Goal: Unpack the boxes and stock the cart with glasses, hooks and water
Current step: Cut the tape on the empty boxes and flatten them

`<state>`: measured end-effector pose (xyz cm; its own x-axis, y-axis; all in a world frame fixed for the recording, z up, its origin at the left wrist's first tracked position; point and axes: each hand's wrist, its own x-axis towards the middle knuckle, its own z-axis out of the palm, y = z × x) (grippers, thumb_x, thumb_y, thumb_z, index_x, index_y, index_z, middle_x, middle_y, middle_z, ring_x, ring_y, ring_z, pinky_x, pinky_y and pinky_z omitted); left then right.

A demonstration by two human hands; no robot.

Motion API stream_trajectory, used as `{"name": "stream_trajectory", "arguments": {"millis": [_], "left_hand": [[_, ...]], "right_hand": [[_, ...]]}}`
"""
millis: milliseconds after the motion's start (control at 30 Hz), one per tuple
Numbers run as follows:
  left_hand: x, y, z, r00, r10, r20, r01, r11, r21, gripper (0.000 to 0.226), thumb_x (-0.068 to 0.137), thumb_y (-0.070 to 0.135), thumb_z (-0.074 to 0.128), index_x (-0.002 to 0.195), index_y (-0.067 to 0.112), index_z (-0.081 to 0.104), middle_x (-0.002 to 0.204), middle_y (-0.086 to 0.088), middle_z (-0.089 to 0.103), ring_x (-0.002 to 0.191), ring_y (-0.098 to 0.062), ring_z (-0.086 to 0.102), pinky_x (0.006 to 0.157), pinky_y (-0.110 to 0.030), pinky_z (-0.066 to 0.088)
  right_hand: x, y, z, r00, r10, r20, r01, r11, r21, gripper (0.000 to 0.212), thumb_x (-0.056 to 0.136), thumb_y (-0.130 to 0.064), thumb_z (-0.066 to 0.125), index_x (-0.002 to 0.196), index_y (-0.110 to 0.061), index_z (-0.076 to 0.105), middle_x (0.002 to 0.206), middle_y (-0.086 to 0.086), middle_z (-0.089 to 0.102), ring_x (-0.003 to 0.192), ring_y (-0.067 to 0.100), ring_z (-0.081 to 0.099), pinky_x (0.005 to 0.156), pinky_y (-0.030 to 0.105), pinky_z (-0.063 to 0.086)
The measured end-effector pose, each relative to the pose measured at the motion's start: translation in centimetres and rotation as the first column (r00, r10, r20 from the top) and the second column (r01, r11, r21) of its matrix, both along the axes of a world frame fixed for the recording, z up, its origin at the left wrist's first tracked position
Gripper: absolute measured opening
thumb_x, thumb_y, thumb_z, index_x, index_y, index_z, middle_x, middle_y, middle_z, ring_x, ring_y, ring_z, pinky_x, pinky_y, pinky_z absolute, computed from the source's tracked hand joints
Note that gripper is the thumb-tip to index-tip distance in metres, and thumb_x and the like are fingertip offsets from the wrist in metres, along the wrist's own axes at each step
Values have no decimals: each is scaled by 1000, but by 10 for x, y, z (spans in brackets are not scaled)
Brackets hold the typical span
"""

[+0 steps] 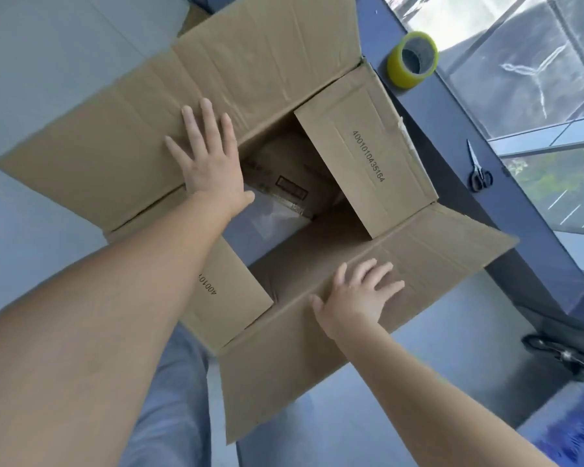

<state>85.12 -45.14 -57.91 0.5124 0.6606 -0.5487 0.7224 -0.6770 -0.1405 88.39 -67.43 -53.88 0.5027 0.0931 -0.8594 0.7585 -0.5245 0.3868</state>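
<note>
On box (257,72) flaps: left hand (213,163), right hand (358,298) flat.

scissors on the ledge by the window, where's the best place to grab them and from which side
Judging from the head view, take the scissors by the black handle loops, the end nearer the person, coming from above. They lie flat and closed on the dark ledge, blades pointing away toward the tape roll, so the loops are the thicker, safer part to pinch. Both hands are on the box flaps now.
</note>
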Motion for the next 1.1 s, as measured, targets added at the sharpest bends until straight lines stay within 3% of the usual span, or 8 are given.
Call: {"name": "stream_trajectory", "arguments": {"millis": [100,333,467,567,767,900,1000,1100], "left_hand": [[6,2,-7,998,65,20,-65,998,-18,129,69,60,72,147,17,-21,151,-25,-24,140,-46,-16,107,-66,9],[3,12,-32,996,46,79,-42,998,-55,127,68,50,77,147,24,-20,153,-21,-21,141,-43,-14,107,-66,12],[5,21,-42,979,135,154,-118,986,-116,106,81,23,72,150,28,-9,157,-13,-11,144,-37,-7,108,-65,13],[8,25,-47,963,188,191,-168,979,-117,90,88,-2,56,151,27,-2,159,-9,-1,145,-33,0,109,-63,16],[11,29,-50,958,224,178,-191,964,-183,83,87,-10,47,150,26,7,157,-7,12,143,-34,15,107,-61,24],[9,36,-52,955,226,191,-181,957,-229,73,85,-11,46,145,23,22,138,-16,42,118,-42,45,93,-50,40],[11,35,-53,960,214,180,-174,961,-217,61,86,-10,41,140,18,33,118,-22,54,106,-43,51,79,-44,42],[10,38,-53,964,220,152,-183,957,-224,52,87,-8,40,134,13,39,114,-25,54,105,-43,50,75,-43,41]], "right_hand": [[-16,8,-15,995,-100,-27,100,995,-3,88,88,-71,22,148,-20,-16,151,27,-20,133,55,-21,99,75,-1],[-9,-30,-36,955,-280,-99,296,932,210,92,78,-81,25,146,-37,-18,148,15,-35,132,47,-33,96,77,-4],[-3,-39,-43,884,-403,-238,458,849,263,101,72,-78,48,145,-42,-13,139,8,-48,126,43,-44,97,73,-13],[3,-38,-41,844,-436,-312,507,838,203,119,67,-58,73,144,-43,-17,128,6,-59,121,42,-50,99,69,-15],[2,-22,-45,845,-459,-274,498,863,91,112,71,-20,81,144,-38,-2,120,12,-63,123,47,-45,103,71,-1],[-7,-16,-56,862,-450,-234,493,851,178,91,74,-12,77,138,-26,15,127,19,-55,126,52,-38,107,66,13],[-12,-18,-63,900,-404,-166,434,869,238,72,75,-8,75,124,-20,23,130,24,-49,129,56,-31,105,53,33],[-17,-21,-73,918,-382,-109,397,867,300,65,73,-4,73,116,-19,27,130,25,-46,130,58,-26,90,37,46]]}}
